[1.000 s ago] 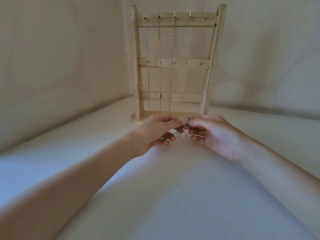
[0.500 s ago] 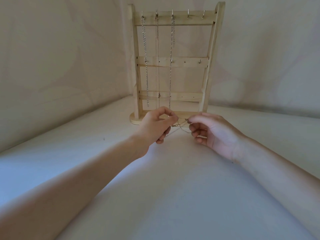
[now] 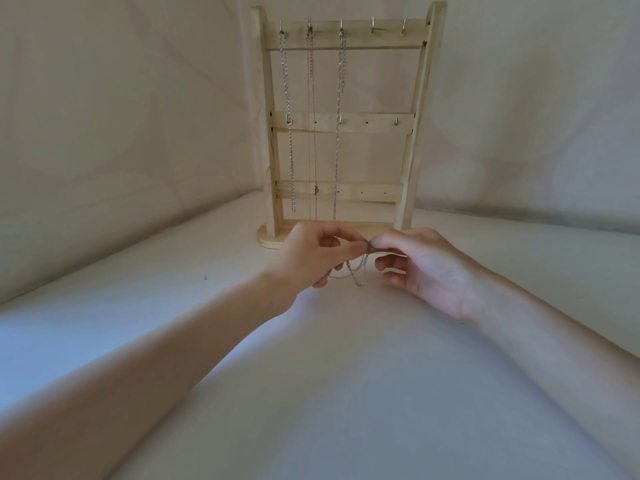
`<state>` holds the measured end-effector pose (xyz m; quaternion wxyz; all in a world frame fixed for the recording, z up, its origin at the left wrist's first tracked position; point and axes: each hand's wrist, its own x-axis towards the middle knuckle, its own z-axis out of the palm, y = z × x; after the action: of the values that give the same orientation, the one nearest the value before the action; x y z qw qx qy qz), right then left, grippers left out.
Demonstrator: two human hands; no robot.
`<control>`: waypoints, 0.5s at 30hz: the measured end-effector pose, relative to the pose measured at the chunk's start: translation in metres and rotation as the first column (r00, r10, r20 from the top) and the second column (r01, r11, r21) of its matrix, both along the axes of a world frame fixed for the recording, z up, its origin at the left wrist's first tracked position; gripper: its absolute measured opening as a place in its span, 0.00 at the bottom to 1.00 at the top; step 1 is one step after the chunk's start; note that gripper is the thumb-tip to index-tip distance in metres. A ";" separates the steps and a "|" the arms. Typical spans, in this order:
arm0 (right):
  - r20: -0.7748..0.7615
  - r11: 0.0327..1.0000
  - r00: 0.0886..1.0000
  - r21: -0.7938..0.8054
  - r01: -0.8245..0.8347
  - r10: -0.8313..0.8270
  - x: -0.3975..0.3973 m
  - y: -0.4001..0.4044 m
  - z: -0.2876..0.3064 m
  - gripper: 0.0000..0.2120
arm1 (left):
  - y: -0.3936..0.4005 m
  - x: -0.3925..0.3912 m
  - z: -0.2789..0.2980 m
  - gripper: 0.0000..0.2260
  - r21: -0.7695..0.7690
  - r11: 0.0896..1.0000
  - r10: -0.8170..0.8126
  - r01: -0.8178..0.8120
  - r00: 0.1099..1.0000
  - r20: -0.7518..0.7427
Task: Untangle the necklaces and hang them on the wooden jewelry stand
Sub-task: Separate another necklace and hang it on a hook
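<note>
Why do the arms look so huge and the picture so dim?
Head view: the wide-angle lens stretches the forearms near the edges; soft, dim light, no glare; the wooden stand is sharp, while the thin chain pinched between left hand and right hand is slightly soft.

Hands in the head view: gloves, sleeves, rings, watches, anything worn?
Nothing worn that shows. The left hand and right hand are bare, with no gloves, and no rings show on the visible fingers. Both forearms are uncovered right to the frame edges, with no sleeves, watch, bracelet or markings on the wrists.
</note>
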<state>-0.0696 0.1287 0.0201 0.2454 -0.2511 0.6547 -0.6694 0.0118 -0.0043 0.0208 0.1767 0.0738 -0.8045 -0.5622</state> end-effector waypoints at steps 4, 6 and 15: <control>-0.054 0.999 0.998 0.035 -0.026 0.028 0.000 0.001 -0.001 0.08 | -0.001 -0.002 -0.001 0.07 0.003 0.999 0.034 -0.034 0.999 -0.003; -0.070 0.995 0.995 0.071 -0.071 0.076 0.001 0.001 -0.001 0.04 | 0.000 -0.002 -0.001 0.08 -0.008 0.999 0.036 -0.036 0.999 -0.005; 0.094 0.987 0.988 0.090 -0.130 0.122 -0.001 0.002 0.003 0.10 | 0.005 0.004 0.003 0.09 -0.142 0.988 -0.055 0.052 0.998 -0.014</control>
<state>-0.0705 0.1306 0.0230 0.3275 -0.2503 0.6574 -0.6308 0.0160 0.0003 0.0239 0.1736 0.0342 -0.8424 -0.5089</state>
